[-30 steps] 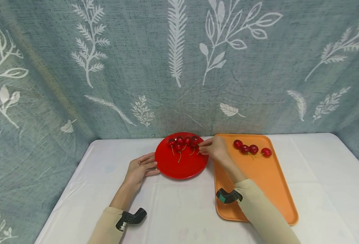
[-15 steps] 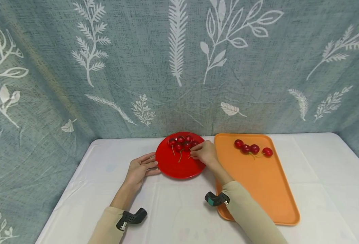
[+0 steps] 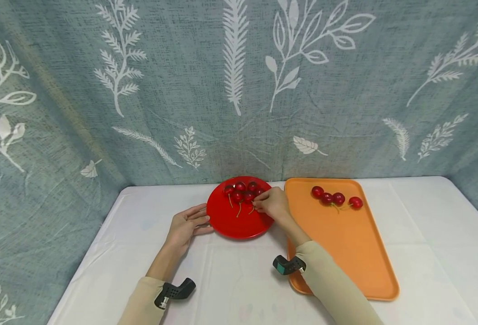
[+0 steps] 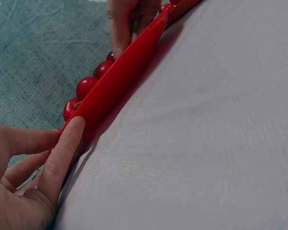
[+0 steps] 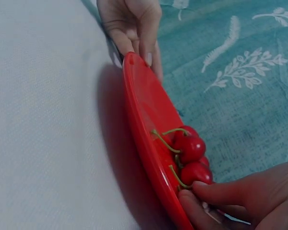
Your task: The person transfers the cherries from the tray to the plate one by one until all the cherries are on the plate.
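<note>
Several red cherries with green stems, such as this cherry [image 3: 237, 196], lie bunched at the far side of a round red plate [image 3: 239, 225]. My left hand [image 3: 184, 225] holds the plate's left rim, with digits on both faces of it in the left wrist view. Over the plate's right side, my right hand [image 3: 275, 203] pinches at a cherry by its stem end. In the right wrist view the thumb and finger meet beside a cherry [image 5: 197, 173] and its stem; the fingers partly hide what is between them. The plate [image 4: 117, 79] rests on the white cloth.
An orange tray [image 3: 344, 243] lies right of the plate, under the right forearm. Several more cherries [image 3: 338, 198] sit at its far end. Behind the table [image 3: 231, 280] hangs a blue-green curtain [image 3: 206, 90] with white leaf prints.
My right hand has moved left from the plate's right edge to over the plate, and the cherries there are grouped closer. During the last half second it barely moves. My left hand stays put.
</note>
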### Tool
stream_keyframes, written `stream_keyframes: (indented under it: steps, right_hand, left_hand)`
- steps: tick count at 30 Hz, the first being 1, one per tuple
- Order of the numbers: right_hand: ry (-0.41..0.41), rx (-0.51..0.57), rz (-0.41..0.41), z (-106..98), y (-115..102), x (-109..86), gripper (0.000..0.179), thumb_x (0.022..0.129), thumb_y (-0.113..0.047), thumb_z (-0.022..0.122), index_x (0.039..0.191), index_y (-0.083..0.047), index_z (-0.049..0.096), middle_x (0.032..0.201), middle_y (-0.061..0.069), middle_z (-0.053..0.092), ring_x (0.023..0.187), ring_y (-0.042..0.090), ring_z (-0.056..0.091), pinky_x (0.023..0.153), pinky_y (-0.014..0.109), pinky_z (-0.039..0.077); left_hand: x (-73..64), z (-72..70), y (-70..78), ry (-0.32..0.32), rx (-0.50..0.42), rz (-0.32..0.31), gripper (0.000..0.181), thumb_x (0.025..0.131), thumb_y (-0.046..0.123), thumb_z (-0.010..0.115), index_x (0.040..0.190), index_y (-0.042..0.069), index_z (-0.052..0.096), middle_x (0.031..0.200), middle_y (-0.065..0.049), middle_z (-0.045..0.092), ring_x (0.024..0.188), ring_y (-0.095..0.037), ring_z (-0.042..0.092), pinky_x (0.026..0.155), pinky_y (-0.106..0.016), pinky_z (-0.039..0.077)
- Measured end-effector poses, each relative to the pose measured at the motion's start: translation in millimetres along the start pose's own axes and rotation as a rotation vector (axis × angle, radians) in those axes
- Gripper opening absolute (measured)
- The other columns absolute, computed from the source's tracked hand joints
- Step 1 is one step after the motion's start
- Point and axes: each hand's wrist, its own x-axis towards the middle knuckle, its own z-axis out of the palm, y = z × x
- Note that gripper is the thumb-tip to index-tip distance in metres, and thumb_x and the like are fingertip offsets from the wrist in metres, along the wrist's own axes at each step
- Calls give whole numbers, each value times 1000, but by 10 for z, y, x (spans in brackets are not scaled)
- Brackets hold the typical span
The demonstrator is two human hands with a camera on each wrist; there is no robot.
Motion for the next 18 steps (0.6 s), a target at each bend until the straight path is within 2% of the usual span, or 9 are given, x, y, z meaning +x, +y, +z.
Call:
stream_keyframes:
  steps: [8, 18]
  right_hand:
    - [-17, 20, -19, -108, -1, -2, 12, 83, 3, 73, 91, 12, 74, 78, 21, 72, 67, 24, 73, 62, 27, 61]
    - [-31, -14, -49, -484, -24, -41, 19, 89, -5, 71, 101, 9, 73, 87, 21, 73, 77, 27, 73, 72, 35, 62]
  left_hand:
    - [0, 12, 16, 14, 16, -1, 47, 94, -8, 55, 140, -7, 46, 129, -25, 56, 83, -15, 70, 75, -33, 61]
    - [-6, 16, 23, 13, 17, -4, 48, 94, -8, 56, 141, -6, 46, 132, -26, 55, 84, -16, 71, 75, -33, 61]
